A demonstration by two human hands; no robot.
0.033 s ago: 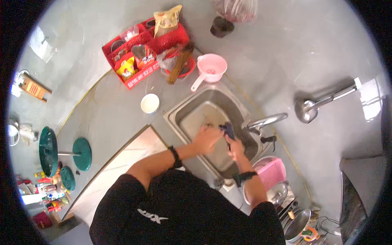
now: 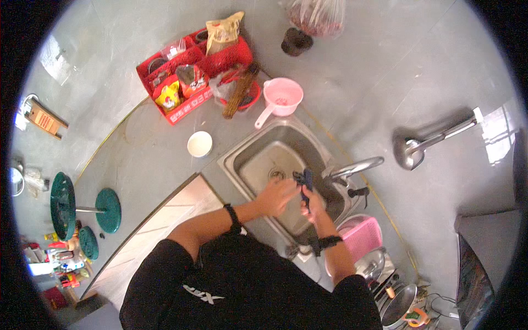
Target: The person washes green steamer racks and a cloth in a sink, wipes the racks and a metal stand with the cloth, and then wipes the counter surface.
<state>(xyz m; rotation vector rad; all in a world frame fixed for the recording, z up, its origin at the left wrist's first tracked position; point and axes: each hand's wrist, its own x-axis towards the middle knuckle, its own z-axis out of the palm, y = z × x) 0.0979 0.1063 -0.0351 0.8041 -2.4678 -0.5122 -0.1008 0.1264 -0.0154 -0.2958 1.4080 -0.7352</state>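
Over the steel sink [image 2: 247, 159], my right hand [image 2: 312, 204] grips the handle of a dark-blue tool [image 2: 307, 184]. It has a short crosswise head at its upper end, and its exact kind is too small to make out. My left hand [image 2: 276, 196] hangs just left of that head, fingers stretched toward it and nothing visible in them. Whether the fingertips touch the tool is hard to see. Beyond my left hand, the round drain [image 2: 276, 174] shows in the basin.
A curved faucet [image 2: 357, 166] reaches in from the right. Behind the sink are a pink strainer [image 2: 283, 98] and a red crate [image 2: 192, 66] of packets. A white bowl [image 2: 199, 144] stands left; a pink basket [image 2: 363, 239] and a pan [image 2: 400, 306] lie at lower right.
My left hand has drawn back slightly toward me and left, uncovering the drain. The tool in my right hand stands more upright. The whole view has shifted a little.
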